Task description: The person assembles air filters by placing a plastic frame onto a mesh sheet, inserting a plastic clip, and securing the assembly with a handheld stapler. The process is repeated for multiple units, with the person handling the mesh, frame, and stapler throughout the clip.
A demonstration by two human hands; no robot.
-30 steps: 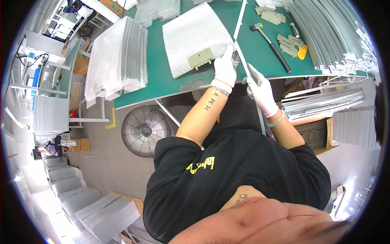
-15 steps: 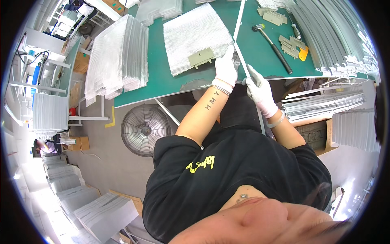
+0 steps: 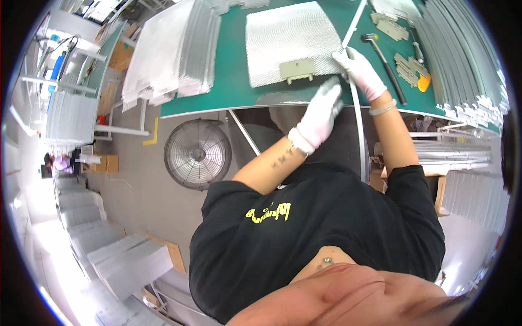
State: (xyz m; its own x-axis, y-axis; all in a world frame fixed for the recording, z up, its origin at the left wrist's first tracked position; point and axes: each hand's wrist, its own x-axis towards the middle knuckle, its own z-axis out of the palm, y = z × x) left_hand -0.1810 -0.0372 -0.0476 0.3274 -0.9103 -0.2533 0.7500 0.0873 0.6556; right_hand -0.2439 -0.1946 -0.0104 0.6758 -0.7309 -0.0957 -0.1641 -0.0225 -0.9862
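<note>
Right hand [image 3: 360, 70] moved up, apparently pinching the white strip [image 3: 357, 111] beside the mesh panel [image 3: 288, 38] | left hand [image 3: 321, 115] drawn back, fingers together (I can't tell if gripping) | panel on table [image 3: 228, 70] | I judge steadying now falls to the right

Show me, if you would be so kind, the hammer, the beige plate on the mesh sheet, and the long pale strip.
Hammer [image 3: 391, 76], head view: on its dark handle.
Beige plate [image 3: 298, 69], head view: middle of its face.
Pale strip [image 3: 357, 111], head view: on its lower stretch.
</note>
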